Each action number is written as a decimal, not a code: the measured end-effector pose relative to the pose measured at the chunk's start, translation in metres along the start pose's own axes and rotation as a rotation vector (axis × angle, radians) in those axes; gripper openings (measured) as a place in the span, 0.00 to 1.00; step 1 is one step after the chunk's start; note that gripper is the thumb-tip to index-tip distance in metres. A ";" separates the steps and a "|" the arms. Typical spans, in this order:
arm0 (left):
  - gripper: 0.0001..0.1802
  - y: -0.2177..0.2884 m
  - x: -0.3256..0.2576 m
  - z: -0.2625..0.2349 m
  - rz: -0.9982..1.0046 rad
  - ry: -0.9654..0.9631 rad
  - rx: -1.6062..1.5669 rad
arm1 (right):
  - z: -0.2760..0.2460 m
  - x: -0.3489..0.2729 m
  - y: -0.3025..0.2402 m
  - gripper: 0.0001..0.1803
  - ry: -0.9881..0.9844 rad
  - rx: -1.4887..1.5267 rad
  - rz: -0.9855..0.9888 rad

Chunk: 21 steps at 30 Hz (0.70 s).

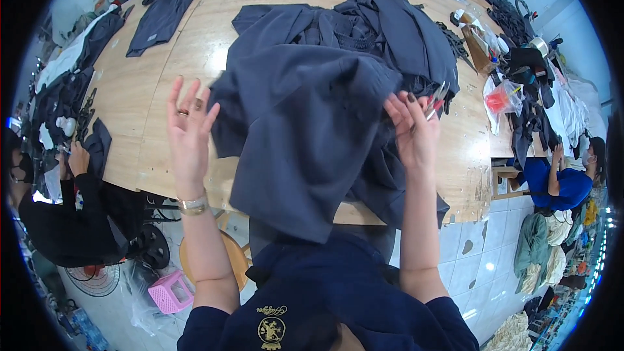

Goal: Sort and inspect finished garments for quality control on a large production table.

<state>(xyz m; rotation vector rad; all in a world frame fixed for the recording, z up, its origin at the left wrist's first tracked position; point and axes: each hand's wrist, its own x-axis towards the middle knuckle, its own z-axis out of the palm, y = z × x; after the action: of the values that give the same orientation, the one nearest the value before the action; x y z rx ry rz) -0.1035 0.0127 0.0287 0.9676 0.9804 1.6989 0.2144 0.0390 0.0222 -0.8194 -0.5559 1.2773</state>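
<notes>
Wooden tabletop (185,55): dark cloth (305,130) between spread, empty left fingers (189,96) and right fingers (416,112) holding snips (437,101).

A broad table (123,133) of pale, seamed wood, its top catching a white glare, stands on a glossy, light tiled floor (448,273). By the table's near edge is a round wooden stool (237,261), with a pink plastic stool (172,291) and a wire-caged fan (94,281) farther out on the table's near left. A pale wall (549,10) rises beyond the table's far right corner, and bright bluish-white lights (603,240) line up well to its right.
</notes>
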 end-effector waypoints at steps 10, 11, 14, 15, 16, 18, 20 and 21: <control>0.14 -0.071 -0.058 -0.052 -0.369 0.058 1.051 | -0.054 -0.044 0.060 0.12 0.089 -0.516 -0.126; 0.13 -0.081 -0.063 -0.055 -0.416 0.044 1.044 | -0.053 -0.047 0.062 0.11 0.082 -0.556 -0.106; 0.15 -0.118 -0.072 -0.063 -0.408 0.116 1.039 | -0.042 -0.055 0.076 0.13 -0.006 -0.483 -0.059; 0.17 -0.121 -0.071 -0.054 -0.356 0.187 1.035 | -0.038 -0.056 0.079 0.13 -0.044 -0.460 -0.053; 0.15 -0.121 -0.070 -0.047 -0.406 0.249 0.931 | -0.032 -0.061 0.080 0.13 -0.071 -0.488 -0.027; 0.15 -0.134 -0.069 -0.055 -0.381 0.260 0.931 | -0.016 -0.069 0.082 0.14 -0.096 -0.494 0.031; 0.11 -0.147 -0.070 -0.060 -0.348 0.265 0.842 | -0.010 -0.075 0.088 0.15 -0.152 -0.493 0.054; 0.11 -0.145 -0.070 -0.049 -0.344 0.259 0.838 | -0.012 -0.077 0.093 0.15 -0.162 -0.497 0.060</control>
<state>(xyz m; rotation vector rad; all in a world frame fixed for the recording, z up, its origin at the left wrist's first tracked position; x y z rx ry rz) -0.0828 -0.0248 -0.1343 1.0108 1.9907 1.1249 0.1495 -0.0309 -0.0527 -1.1531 -1.0096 1.2848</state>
